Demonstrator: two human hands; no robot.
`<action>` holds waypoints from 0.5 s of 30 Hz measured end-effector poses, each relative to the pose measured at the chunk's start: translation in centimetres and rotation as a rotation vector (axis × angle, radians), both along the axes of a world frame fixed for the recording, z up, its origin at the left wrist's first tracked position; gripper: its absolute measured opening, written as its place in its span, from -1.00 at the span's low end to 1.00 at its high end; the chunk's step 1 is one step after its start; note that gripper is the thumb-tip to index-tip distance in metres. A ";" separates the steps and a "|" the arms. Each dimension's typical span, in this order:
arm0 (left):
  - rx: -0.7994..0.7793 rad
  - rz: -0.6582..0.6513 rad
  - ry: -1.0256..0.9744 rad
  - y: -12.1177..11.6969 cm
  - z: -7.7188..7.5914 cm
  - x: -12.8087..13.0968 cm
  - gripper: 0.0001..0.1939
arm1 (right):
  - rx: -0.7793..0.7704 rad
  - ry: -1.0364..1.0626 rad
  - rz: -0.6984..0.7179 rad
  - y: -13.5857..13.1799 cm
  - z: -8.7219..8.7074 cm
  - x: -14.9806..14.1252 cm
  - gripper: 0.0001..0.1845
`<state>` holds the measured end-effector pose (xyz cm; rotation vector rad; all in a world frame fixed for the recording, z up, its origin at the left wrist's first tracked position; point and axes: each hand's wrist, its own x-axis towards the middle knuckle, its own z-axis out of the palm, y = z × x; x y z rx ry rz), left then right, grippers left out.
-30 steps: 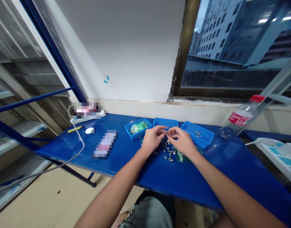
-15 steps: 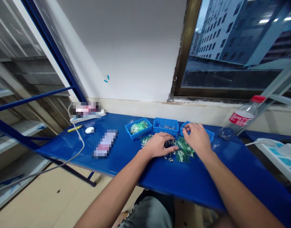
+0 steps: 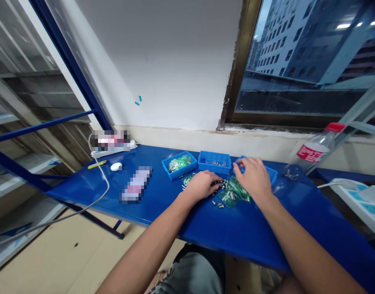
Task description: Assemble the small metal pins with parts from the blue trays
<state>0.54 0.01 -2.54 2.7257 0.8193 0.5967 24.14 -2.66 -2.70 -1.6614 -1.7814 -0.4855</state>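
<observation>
My left hand [image 3: 202,187] rests on the blue table with its fingers curled in around small metal screws [image 3: 223,183], partly hidden under the fingertips. My right hand [image 3: 253,176] is held over the near side of the right blue bin [image 3: 271,175]. Its fingers are bent, a gap shows between thumb and forefinger, and I see nothing held there. Between the hands lie green-tinted clear plastic bags [image 3: 233,192] with small metal parts in and around them. A few loose screws [image 3: 218,204] lie just in front of the left hand.
The middle blue bin [image 3: 214,161] holds long thin metal pieces; the left blue bin [image 3: 179,165] holds bagged parts. A red-capped bottle [image 3: 311,151] stands at right. Further left are a blurred flat object [image 3: 135,185], a white round item [image 3: 115,167], a yellow cutter [image 3: 96,164] and a cable [image 3: 106,192].
My left thumb and fingers have drawn together over the screws; before, they were spread wider. My right hand has barely moved by the right bin.
</observation>
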 end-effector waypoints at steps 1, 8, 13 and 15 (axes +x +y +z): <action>0.012 0.020 0.003 0.0 0.0 0.0 -0.72 | 0.015 0.011 0.027 -0.1 0.1 -0.2 -0.75; 0.043 0.143 0.046 -0.1 0.1 0.0 -0.74 | 0.050 0.092 0.179 -0.5 0.4 -1.8 -0.77; 0.015 0.159 -0.056 -0.2 0.4 0.0 -0.79 | 0.016 0.155 0.237 -0.6 0.7 -2.3 -0.76; -0.017 0.179 -0.210 -0.2 0.4 0.0 -0.73 | 0.010 0.199 0.272 -0.8 0.8 -2.5 -0.78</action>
